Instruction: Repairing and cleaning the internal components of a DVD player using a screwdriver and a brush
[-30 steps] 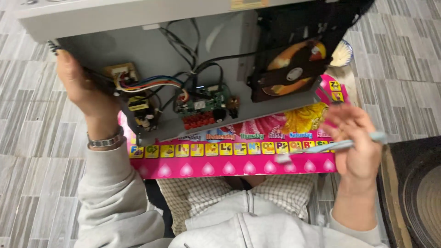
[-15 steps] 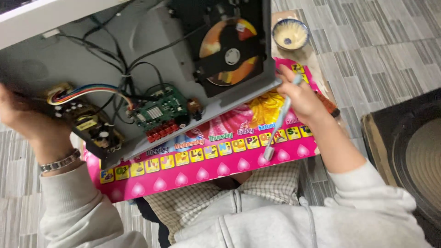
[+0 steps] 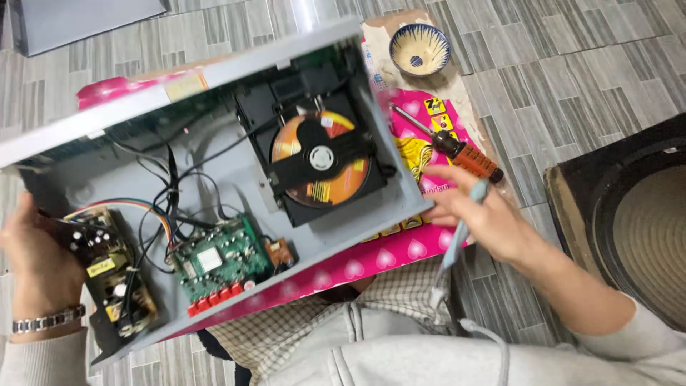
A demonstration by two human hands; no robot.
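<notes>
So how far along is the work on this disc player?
Done: the player is open, with its boards and disc exposed. In hand: left hand grips the player's end, right hand holds a pale-handled tool. Left: the screwdriver lies unused on the mat.

My clothing: light grey hooded sweatshirt, long sleeves; checked trousers; silver metal-link bracelet at left wrist.

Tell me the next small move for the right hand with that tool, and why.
Probably bring the pale blue tool in the right hand over the chassis edge toward the green circuit board; the left hand steadies the open player, boards exposed.
</notes>
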